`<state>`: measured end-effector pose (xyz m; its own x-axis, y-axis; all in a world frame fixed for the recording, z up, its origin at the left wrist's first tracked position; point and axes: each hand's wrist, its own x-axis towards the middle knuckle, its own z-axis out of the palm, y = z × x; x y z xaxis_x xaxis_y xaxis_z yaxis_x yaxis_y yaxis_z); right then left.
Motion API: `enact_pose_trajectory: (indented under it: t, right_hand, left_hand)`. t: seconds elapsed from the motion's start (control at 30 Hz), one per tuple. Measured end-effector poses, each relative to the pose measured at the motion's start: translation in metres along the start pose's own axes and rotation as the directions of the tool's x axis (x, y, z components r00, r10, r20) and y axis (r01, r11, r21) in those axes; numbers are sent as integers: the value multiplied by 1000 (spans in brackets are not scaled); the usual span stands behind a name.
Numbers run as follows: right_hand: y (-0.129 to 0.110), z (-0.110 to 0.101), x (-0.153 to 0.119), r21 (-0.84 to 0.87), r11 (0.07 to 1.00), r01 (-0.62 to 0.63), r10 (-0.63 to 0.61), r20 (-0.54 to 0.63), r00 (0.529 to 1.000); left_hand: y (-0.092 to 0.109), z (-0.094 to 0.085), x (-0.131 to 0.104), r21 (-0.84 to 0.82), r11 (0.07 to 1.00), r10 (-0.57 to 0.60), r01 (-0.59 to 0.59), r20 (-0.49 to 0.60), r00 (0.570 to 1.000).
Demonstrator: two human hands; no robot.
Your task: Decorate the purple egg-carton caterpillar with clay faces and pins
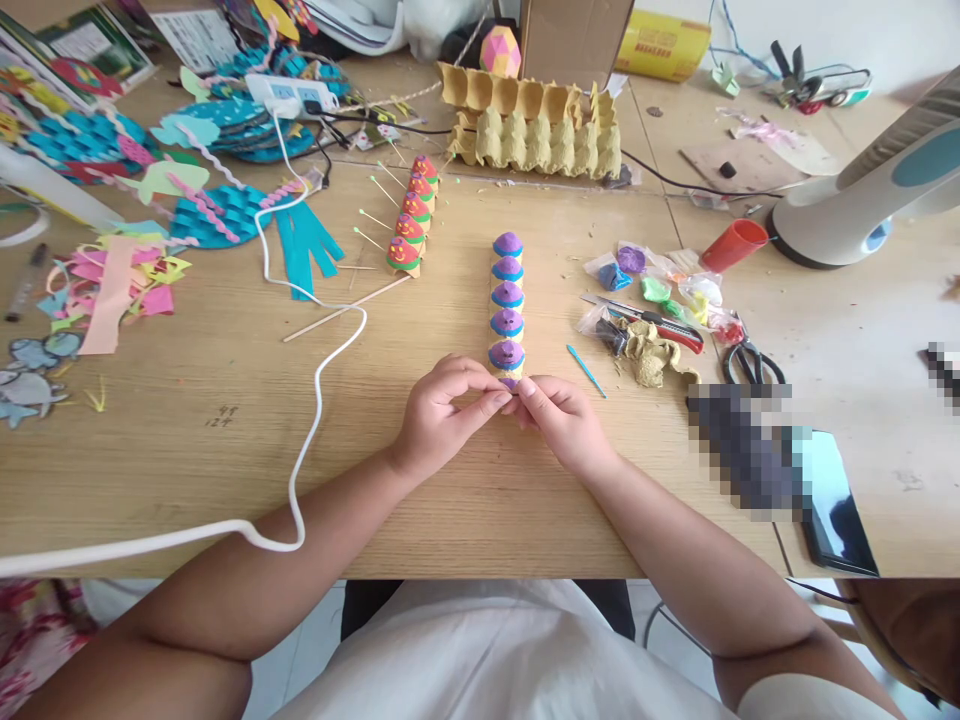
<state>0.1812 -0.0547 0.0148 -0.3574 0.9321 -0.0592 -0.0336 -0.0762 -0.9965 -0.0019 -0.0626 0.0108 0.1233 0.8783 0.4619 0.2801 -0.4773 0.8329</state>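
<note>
Purple-topped carton strip (508,297) laid lengthwise on the bench (420,530), bumps upward, blue bands below the purple

Well left of the strip, coloured paper scraps (112,285) lie heaped; between these and the strip run a white cable (316,390) and a thin stick (330,316). Left of the strip and farther off, a red-topped carton strip (412,220) stands with green-tipped pins beside it. Left hand (442,420): thumb and finger meet at the strip's near end; whether they grip cannot be told. Right hand (566,420): thumb and fingers closed on that same end. Just right of the strip lies a blue tool (586,371); beyond it, a brown lump (649,352), then black-handled scissors (752,363)
</note>
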Motion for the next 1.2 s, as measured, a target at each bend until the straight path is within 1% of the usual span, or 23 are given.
enact_pose_trajectory:
  t: [0.17, 0.37, 0.47, 0.7, 0.83, 1.03, 1.2]
  right_hand:
    - [-1, 1, 0, 47, 998, -39, 37, 37, 999]
    - [-3, 1, -1, 107, 994, -30, 25, 52, 998]
    - [-1, 1, -1, 150, 988, -28, 22, 43, 999]
    - [2, -1, 0, 137, 990, -37, 35, 15, 999]
    - [2, -1, 0, 165, 985, -42, 40, 13, 999]
    - [0, -1, 1, 268, 960, -81, 84, 2, 996]
    - [2, -1, 2, 283, 955, -93, 98, -4, 995]
  left_hand:
    - [2, 0, 0, 10, 1000, -7, 7, -7, 1000]
    - [-1, 0, 0, 13, 1000, 19, -19, -27, 999]
    - [-3, -1, -1, -22, 1000, 18, -18, -18, 1000]
    - [-3, -1, -2, -173, 982, -71, 69, -4, 997]
    - [-2, 0, 1, -240, 965, -97, 107, 54, 994]
    - [-4, 1, 0, -280, 950, -116, 137, 92, 989]
    - [-8, 2, -2, -301, 940, -137, 160, 96, 986]
